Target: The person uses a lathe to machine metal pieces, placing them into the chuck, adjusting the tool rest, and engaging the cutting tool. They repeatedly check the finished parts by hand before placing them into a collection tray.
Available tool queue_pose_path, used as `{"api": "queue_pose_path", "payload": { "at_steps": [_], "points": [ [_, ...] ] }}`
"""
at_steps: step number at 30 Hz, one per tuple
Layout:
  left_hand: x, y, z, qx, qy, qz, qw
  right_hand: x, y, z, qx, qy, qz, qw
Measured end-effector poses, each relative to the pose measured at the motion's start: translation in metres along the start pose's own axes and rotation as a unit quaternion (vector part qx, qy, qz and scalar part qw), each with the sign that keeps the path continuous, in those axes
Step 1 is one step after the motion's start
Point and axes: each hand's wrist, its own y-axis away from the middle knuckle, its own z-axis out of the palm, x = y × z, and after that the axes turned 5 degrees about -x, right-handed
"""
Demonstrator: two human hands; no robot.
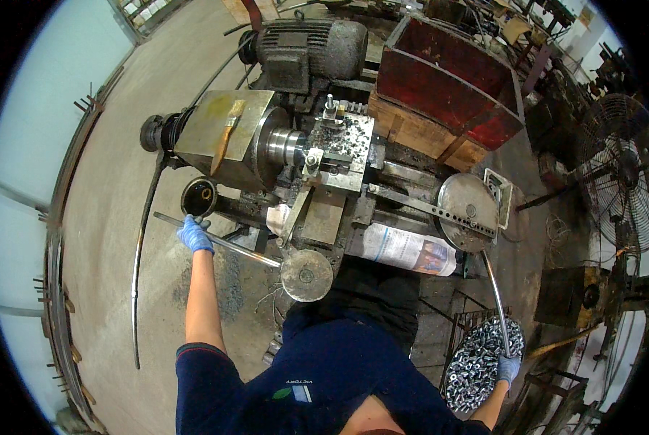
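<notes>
My left hand (195,235), in a blue glove, is closed around a metal lever rod (246,251). The rod runs from a round metal disc (306,275) at the machine's front, and its free end sticks out left of the hand. Just beyond that hand is a round black cup (199,197) with a brown ring inside. My right hand (509,368), gloved too, is closed on the lower end of a second lever (495,293), which comes down from a large round plate (469,210). Beside and beneath that hand lies a heap of small shiny metal sleeves (477,366).
A lathe-like machine with a spindle (286,147) and chip-covered slide (350,145) stands ahead. A brush (228,138) lies on its headstock. Behind are a motor (310,51) and red box (448,72). A fan (622,170) stands right; a long rod (136,304) hangs left.
</notes>
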Motion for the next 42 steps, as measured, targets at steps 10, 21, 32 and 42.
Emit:
{"api": "queue_pose_path", "payload": {
  "at_steps": [10,21,32,42],
  "points": [
    [0.001,0.005,0.002,-0.004,0.010,0.008,1.000,0.017,-0.013,0.019,0.025,0.049,-0.009,0.998],
    [-0.001,0.000,0.000,0.008,0.026,-0.017,0.999,0.000,0.003,0.007,-0.025,0.022,0.025,0.999],
    [-0.003,-0.004,-0.002,0.002,0.020,-0.024,1.000,0.004,0.005,0.012,-0.015,0.022,0.002,1.000],
    [-0.002,-0.001,-0.001,-0.003,0.022,-0.012,1.000,0.004,0.011,0.013,-0.016,-0.006,0.001,1.000]
  ]
}}
